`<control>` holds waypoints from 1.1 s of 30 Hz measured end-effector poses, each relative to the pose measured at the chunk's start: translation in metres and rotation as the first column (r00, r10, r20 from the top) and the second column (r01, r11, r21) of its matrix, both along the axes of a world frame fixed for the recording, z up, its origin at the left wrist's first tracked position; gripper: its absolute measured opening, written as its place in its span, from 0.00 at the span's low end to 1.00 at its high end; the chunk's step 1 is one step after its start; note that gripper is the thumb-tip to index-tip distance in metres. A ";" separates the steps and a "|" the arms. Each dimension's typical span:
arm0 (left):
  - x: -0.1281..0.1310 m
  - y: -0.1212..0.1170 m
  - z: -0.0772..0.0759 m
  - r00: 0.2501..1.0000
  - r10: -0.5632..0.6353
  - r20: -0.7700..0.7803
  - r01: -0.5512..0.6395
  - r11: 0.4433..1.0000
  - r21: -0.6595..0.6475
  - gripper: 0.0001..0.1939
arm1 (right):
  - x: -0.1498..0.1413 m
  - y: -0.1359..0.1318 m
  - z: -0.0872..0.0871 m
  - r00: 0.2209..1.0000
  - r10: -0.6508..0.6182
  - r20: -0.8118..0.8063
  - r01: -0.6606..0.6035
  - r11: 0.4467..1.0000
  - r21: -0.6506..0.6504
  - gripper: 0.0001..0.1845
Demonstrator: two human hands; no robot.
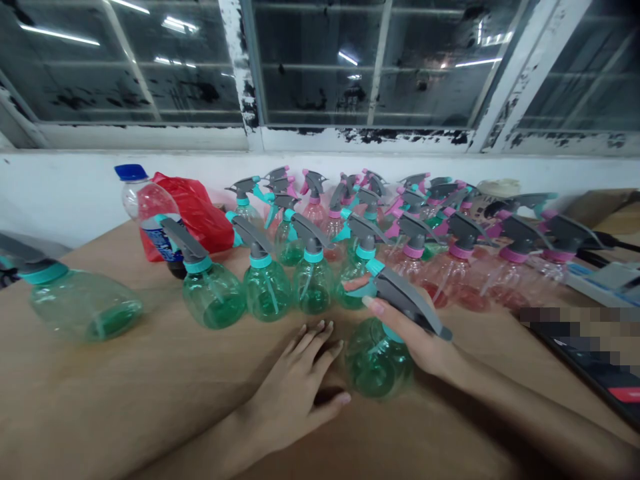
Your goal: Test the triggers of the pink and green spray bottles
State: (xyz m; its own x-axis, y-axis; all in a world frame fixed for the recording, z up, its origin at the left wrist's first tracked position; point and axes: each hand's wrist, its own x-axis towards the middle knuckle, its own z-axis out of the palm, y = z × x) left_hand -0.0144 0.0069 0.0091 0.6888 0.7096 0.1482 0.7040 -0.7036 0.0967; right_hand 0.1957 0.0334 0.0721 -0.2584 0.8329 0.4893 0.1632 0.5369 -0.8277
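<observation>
Green spray bottle: the green spray bottle (377,370) is at the near side of the counter (175,393), in front of the row, with a little green liquid low inside.
Grey spray head: the grey spray head (407,297) points its teal nozzle (375,267) away from the person; keep it turned that way while handling.
Right hand: the right hand (425,340) grips the bottle around its neck, a finger up near the teal trigger (363,288); best to carry the hold on the neck and put no stray pressure on the trigger.
Left hand: the left hand (295,380) lies palm down beside the bottle, fingers spread, holding nothing; it could steady the base.
Green row: the green bottles (270,297) stand close behind; a straight, level path should avoid knocks.
Pink bottles: the pink bottles (467,280) crowd the right, so leave room there.
</observation>
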 end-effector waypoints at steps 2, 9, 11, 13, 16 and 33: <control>0.000 0.000 0.000 1.000 0.002 -0.005 -0.002 1.000 0.003 0.31 | -0.001 0.000 0.000 1.000 -0.005 -0.009 0.005 1.000 -0.019 0.11; -0.001 0.000 -0.001 1.000 -0.004 -0.005 0.004 1.000 0.003 0.32 | -0.001 -0.001 -0.003 1.000 -0.006 -0.012 0.006 0.998 -0.055 0.10; -0.001 0.000 -0.001 1.000 -0.004 -0.001 0.004 1.000 0.002 0.31 | -0.001 -0.001 -0.003 1.000 -0.003 -0.013 0.002 0.998 -0.056 0.10; -0.001 0.000 0.000 1.000 -0.001 -0.001 0.001 1.000 0.004 0.31 | -0.001 -0.001 -0.003 1.000 -0.001 -0.013 0.000 0.999 -0.054 0.10; -0.001 0.000 0.000 1.000 0.000 -0.010 0.000 1.000 0.001 0.31 | -0.001 -0.002 -0.003 1.000 0.006 -0.016 -0.007 0.998 -0.062 0.10; -0.001 0.000 -0.001 1.000 -0.002 -0.015 0.002 1.000 0.001 0.31 | 0.000 -0.001 -0.004 0.999 0.028 -0.031 -0.030 0.996 -0.083 0.11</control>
State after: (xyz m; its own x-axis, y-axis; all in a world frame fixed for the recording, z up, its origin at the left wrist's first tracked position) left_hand -0.0155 0.0073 0.0082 0.6923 0.7082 0.1383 0.7040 -0.7050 0.0858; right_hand 0.1959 0.0323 0.0679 -0.2694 0.8633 0.4268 0.1227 0.4703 -0.8739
